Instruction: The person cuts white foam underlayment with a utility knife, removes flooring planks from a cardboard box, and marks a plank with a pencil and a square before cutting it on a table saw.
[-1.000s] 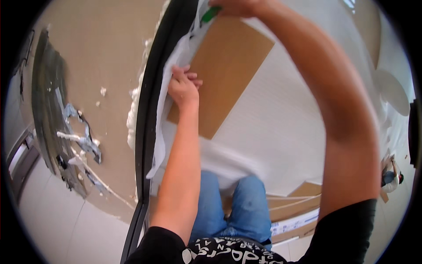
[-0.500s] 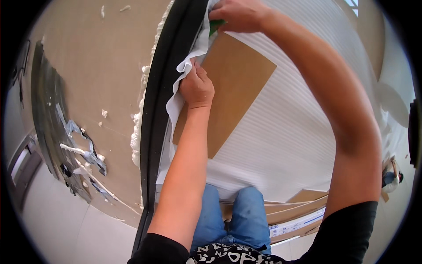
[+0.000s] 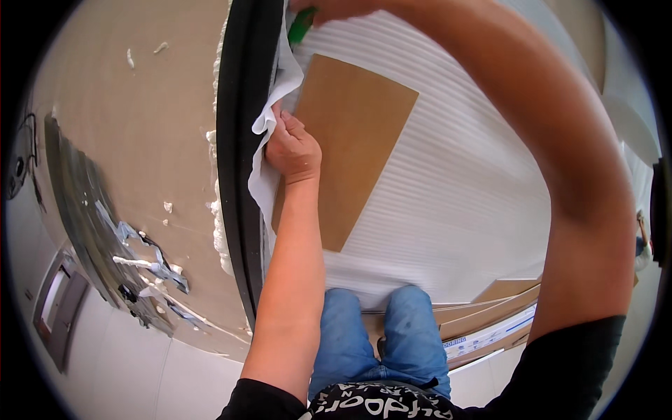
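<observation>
My left hand is closed on a gathered edge of white foam sheet, which stands up in folds along a long black frame. My right hand reaches to the far end, partly cut off by the top of the picture. Its fingers are closed on a small green tool, which touches or nearly touches the sheet beside the frame. The tool's working end cannot be made out. A brown cardboard piece lies on the ribbed white foam sheeting, just right of my left hand.
Dried foam bulges along the frame's left side, against a beige wall. Torn tape and foam scraps cling to the wall at left. Stacked cardboard lies by my knees. Another person shows at the far right edge.
My right hand has moved farther away along the frame with the green tool, and more of it is out of the picture. My left hand keeps its hold; the whole view has shifted slightly.
</observation>
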`<state>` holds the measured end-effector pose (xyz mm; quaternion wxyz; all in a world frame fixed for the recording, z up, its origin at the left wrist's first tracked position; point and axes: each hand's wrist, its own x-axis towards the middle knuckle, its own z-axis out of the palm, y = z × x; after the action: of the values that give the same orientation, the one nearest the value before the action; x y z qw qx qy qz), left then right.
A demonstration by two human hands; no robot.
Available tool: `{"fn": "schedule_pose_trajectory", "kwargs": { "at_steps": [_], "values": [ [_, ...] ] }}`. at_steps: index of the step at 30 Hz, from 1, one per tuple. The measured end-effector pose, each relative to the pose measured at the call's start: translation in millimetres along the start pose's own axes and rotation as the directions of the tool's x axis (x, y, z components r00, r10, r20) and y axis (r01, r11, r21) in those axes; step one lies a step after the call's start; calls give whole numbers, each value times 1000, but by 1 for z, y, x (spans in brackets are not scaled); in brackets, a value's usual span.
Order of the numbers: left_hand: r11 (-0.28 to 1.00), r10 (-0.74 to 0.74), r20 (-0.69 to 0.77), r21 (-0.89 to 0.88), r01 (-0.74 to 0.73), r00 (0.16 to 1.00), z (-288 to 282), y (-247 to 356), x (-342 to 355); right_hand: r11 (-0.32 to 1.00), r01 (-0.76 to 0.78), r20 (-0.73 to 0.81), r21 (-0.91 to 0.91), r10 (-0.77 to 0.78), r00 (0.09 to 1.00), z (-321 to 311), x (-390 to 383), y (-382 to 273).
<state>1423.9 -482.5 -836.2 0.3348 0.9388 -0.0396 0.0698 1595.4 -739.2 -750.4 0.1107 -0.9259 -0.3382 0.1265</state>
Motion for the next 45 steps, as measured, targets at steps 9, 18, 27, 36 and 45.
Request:
{"fn": "schedule_pose_trajectory", "kwargs": {
  "at_steps": [9, 18, 27, 36, 45],
  "values": [
    [1000, 11, -7, -6, -11, 1000, 2, 3, -2, 966, -216, 4, -144, 219, 976, -16, -20, 26],
    [997, 69, -42, 39, -67, 997, 11, 0, -1, 924, -354, -182, -147, 327, 927, -21, -69, 67],
    [983, 24, 74, 179, -37, 997, 0, 12, -1, 672, -725, -578, 154, 656, 486, 102, -223, 29],
    [951, 147, 29, 272, -149, 989, 5, 13, 4, 573, -795, -626, 201, 699, 346, 124, -218, 21],
    [922, 238, -1, 315, -226, 971, 5, 22, 10, 553, -796, -612, 246, 725, 314, 124, -219, 25]
  ]
}}
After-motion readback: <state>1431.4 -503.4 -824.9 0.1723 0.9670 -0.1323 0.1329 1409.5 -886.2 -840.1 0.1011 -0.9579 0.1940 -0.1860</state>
